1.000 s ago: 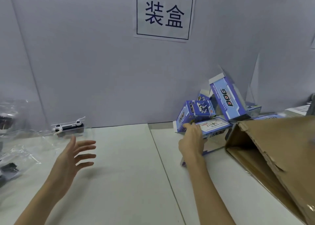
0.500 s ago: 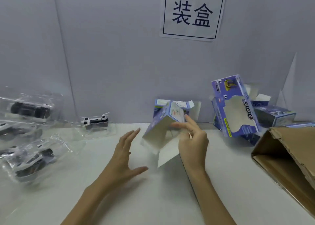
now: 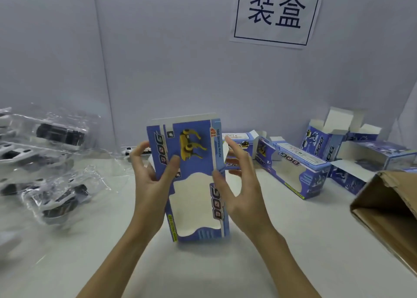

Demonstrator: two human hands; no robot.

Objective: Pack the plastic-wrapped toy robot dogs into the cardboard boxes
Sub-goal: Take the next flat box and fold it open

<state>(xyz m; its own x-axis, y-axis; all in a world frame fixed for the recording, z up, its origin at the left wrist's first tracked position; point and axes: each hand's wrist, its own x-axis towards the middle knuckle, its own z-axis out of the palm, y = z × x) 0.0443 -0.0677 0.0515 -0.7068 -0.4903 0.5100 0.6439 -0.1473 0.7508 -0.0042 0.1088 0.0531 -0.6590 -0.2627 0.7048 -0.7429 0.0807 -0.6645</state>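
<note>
A blue toy box (image 3: 191, 180) printed with "DOG" and a yellow robot dog stands upright between my hands above the white table (image 3: 282, 241). My left hand (image 3: 151, 180) grips its left edge, thumb on the front face. My right hand (image 3: 239, 184) holds its right edge with fingers spread. Through the box's window I see only white inside. Several plastic-wrapped robot dogs (image 3: 56, 193) lie in a heap at the left, one black one (image 3: 59, 131) further back.
More blue boxes with open flaps (image 3: 295, 169) lie along the wall at the right. A large brown carton (image 3: 388, 209) lies open on its side at the right edge. A paper sign (image 3: 276, 11) hangs on the grey wall.
My right hand brought the blue box from the pile to the centre. The left hand closed on its left edge, and the box now stands upright, front towards me.
</note>
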